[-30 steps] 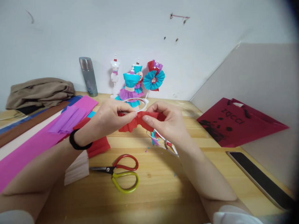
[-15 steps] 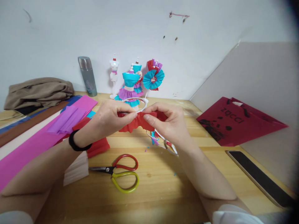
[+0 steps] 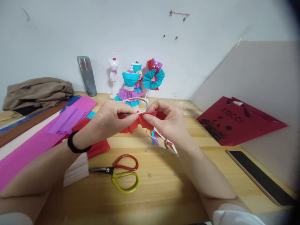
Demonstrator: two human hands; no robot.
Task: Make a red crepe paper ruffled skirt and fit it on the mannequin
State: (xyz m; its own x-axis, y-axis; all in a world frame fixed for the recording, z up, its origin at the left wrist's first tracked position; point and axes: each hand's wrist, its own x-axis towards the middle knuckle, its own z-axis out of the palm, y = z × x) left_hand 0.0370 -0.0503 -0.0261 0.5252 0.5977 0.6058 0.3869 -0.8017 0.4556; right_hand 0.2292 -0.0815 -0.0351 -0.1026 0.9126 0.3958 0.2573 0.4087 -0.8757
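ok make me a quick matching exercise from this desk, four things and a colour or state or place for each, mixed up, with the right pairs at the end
Things:
1. scissors
2. gathered red strip
3. flask
4. phone

Descriptions:
A. dark-faced, lying at the far right of the picture
B. pinched by the left hand and the right hand
C. grey, with a shiny metallic cap
D. one handle red, the other yellow-green

Right pairs: 1-D, 2-B, 3-C, 4-A
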